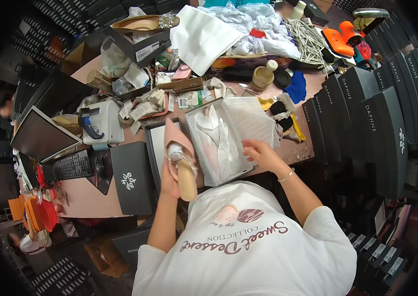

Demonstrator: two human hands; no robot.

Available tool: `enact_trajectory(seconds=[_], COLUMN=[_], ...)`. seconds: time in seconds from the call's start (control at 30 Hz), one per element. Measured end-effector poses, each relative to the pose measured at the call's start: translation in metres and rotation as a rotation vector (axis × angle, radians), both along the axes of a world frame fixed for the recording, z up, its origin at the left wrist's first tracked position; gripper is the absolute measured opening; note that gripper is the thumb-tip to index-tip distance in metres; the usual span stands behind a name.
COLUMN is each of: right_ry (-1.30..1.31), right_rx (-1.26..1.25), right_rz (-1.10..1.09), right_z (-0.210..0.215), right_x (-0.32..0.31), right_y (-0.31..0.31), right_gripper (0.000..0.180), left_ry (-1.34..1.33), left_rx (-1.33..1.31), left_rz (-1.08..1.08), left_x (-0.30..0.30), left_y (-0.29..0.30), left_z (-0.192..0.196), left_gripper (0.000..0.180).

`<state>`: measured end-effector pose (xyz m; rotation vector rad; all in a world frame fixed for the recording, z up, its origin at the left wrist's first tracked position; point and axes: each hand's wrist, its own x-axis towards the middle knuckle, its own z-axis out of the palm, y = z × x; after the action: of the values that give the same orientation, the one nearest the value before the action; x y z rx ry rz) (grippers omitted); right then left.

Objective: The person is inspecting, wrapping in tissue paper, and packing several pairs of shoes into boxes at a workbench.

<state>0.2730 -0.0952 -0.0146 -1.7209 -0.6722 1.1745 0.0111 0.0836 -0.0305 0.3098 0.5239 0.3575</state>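
Observation:
My left hand (170, 180) grips a pink pointed shoe (179, 135) with a sparkling strap and a beige insole. The shoe is held toe away from me, over the left rim of a dark shoe box (241, 173). White tissue paper (214, 143) lines that box, and something pink shows faintly through it. At the box's right side is my right hand (260, 154), fingers apart and slightly bent, with nothing seen in them. Just beyond it lies a translucent white packing sheet (252, 121).
A dark box lid (132, 178) lies left, near a keyboard (72, 165) and monitor (44, 133). Stacked dark shoe boxes (386, 133) rise on the right. Behind stand a bottle (263, 76), a small box holding cards and packets, and an orange tape dispenser (339, 39).

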Motion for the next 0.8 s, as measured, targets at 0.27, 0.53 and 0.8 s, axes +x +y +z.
enact_trajectory(seconds=[0.27, 0.53, 0.8], right_ry=[-0.443, -0.903, -0.722], right_rx=[0.007, -0.148, -0.137], right_rz=[-0.014, 0.675, 0.723], right_z=[-0.127, -0.064, -0.111], right_x=[-0.045, -0.044, -0.055], right_y=[0.058, 0.002, 0.005], right_gripper=[0.033, 0.013, 0.024], left_ry=[0.827, 1.034, 0.981], left_rx=[1.178, 1.965, 1.775], left_rz=[0.282, -0.616, -0.467], left_x=[-0.003, 0.138, 0.147], left_y=[0.033, 0.031, 0.048], left_z=[-0.027, -0.015, -0.070], left_gripper=[0.045, 0.057, 0.043])
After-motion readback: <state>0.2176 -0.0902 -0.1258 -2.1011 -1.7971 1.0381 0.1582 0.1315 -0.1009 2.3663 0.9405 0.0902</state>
